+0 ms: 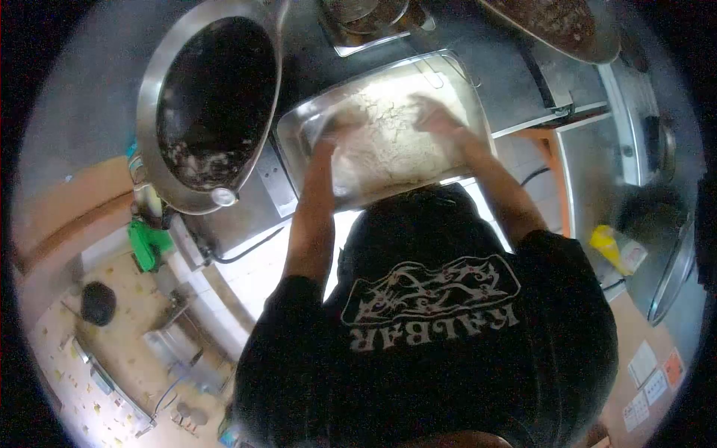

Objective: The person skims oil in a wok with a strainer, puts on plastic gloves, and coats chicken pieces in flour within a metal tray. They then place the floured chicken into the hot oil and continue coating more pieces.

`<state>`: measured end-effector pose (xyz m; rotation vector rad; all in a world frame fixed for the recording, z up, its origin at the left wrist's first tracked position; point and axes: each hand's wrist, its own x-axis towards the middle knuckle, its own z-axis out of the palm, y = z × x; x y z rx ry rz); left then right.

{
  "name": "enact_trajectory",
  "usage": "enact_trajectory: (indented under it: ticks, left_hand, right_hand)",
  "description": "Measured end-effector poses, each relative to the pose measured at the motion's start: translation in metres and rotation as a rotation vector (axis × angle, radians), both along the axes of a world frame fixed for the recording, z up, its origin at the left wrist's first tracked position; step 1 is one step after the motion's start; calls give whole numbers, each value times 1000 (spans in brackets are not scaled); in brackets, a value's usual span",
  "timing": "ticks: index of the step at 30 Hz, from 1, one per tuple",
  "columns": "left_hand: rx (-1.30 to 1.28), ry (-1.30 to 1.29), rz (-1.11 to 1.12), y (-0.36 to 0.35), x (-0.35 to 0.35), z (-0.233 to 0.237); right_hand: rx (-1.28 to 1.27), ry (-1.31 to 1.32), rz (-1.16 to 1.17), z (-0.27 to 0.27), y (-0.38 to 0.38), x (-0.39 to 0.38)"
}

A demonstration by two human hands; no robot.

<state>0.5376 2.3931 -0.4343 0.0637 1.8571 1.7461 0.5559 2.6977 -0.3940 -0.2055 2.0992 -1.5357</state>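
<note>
A rectangular metal tray [293, 149] lies in front of me with a layer of white, flour-like powder [388, 145] across it. Both hands are inside the tray, over or in this powder. Toward its left side, my left hand [345, 125] is smeared by motion. On the right half, my right hand [435, 119] is blurred as well, so the fingers of neither hand can be made out. Whether small pieces lie under the powder or in my hands cannot be seen. A thin wire handle [427, 73] shows at the tray's far edge.
Left of the tray stands a large metal pan of dark liquid [216, 97], with a small round dial [223, 197] on its near rim. Beyond the tray is a metal container [366, 33]. Another pan with brown contents [564, 26] sits at upper right. A green object [149, 245] is at left.
</note>
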Motion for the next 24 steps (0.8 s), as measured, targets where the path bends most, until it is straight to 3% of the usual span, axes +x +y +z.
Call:
enact_trajectory:
  ticks: [2,5,8,9,10,11,12,14,16,18,19,20,21,22,24]
  left_hand:
    - [-630,641,-396,34,3,-8]
    - [-10,236,-12,67,42,20]
    - [-13,198,86,73,39,49]
    - [-163,330,-3,62,34,45]
    - [-314,456,-90,57,27,56]
    - [-459,220,-77,55,30,65]
    - [-616,373,-173,46,25,44]
    - [-929,563,-383,45,13,46]
    - [-1229,665,-630,68,14,134]
    - [-1331,961,-751,50,-2,113]
    - [-1289,795,-804,45,-11,106]
    - [-1108,589,-695,40,-20,100]
    - [-923,388,-586,43,-28,120]
    - [-733,193,-476,45,-33,131]
    - [-669,282,-283,35,-43,101]
  right_hand:
    - [-237,34,4,-10,-21,6]
    - [-503,304,35,-70,-49,1]
    - [-200,156,57,-37,-29,-1]
    - [37,137,91,-12,-28,-2]
    - [46,168,132,-12,-24,-10]
    - [55,196,172,-12,-17,-10]
    - [64,224,209,-13,-13,-9]
    - [39,67,264,29,-7,-14]
    - [-13,35,221,15,4,-25]
    - [-28,52,189,-1,13,-40]
    - [-61,21,120,6,12,-38]
    - [-93,-8,50,13,13,-41]
    - [245,84,200,40,21,-54]
    - [210,56,171,45,23,-57]
    - [138,6,114,50,27,-66]
